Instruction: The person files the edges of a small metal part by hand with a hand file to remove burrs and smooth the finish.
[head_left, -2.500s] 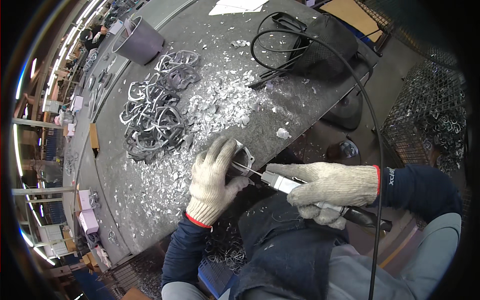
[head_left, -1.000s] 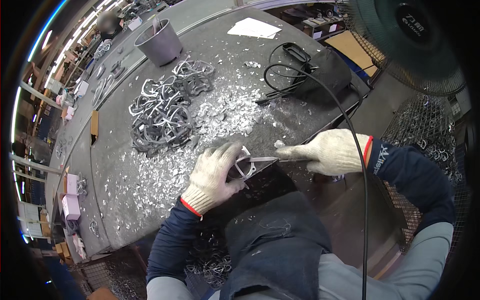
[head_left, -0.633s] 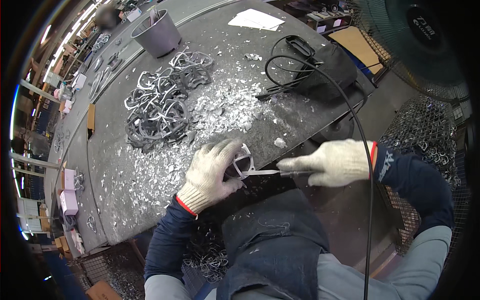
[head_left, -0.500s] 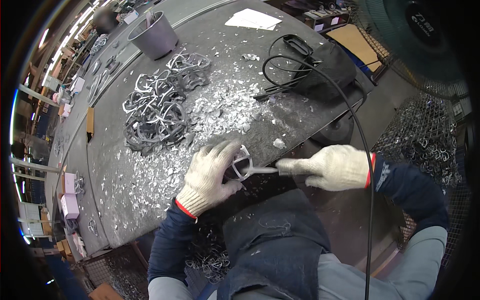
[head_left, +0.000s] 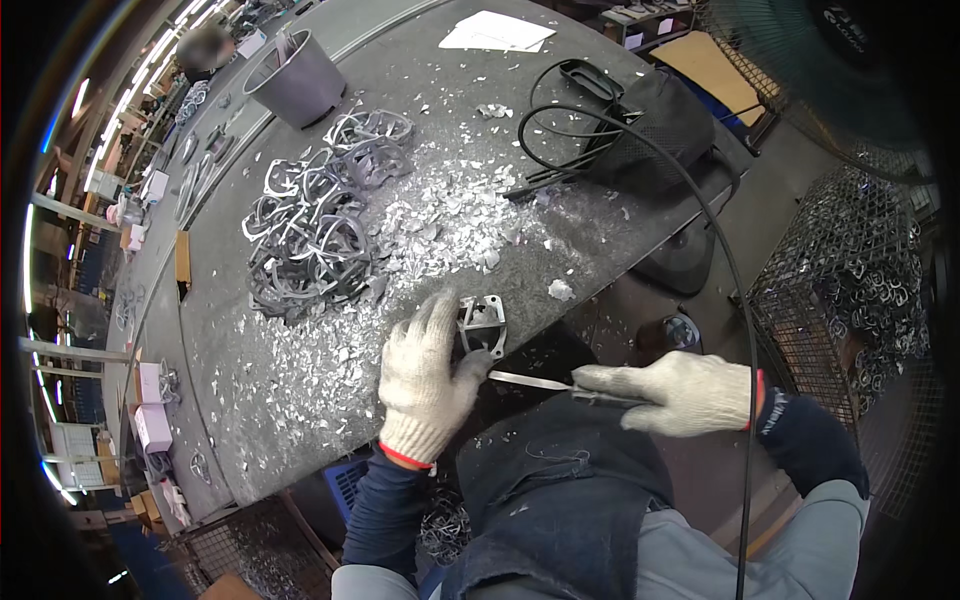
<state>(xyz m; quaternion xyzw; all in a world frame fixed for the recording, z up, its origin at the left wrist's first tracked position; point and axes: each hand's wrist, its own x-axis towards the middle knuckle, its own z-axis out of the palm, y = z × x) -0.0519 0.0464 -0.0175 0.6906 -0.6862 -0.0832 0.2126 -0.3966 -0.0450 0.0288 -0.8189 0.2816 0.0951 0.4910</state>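
Observation:
My left hand [head_left: 425, 385], in a white knit glove with a red cuff, grips a small silver metal frame [head_left: 485, 326] at the table's near edge. The frame has openings and rounded corner lugs. My right hand [head_left: 680, 392], gloved the same way, is closed on a slim, flat, file-like metal tool [head_left: 530, 380]. Its blade points left, and its tip lies by my left thumb, just below the frame. Whether tip and frame touch, I cannot tell. A heap of similar metal frames [head_left: 315, 225] lies beyond my left hand, beside scattered silvery flakes [head_left: 430, 230].
A grey bucket [head_left: 297, 80] and white paper sheets [head_left: 497, 32] stand toward the far side of the table [head_left: 225, 400]. A black mesh bag [head_left: 655, 135] lies at right, with a black cable [head_left: 715, 235] running past my right wrist. Right are a fan [head_left: 820, 80] and a wire basket of parts [head_left: 860, 300].
My right hand has moved down and slightly right with the tool, whose blade now sits below the frame. My left hand has turned the frame so that its face shows more.

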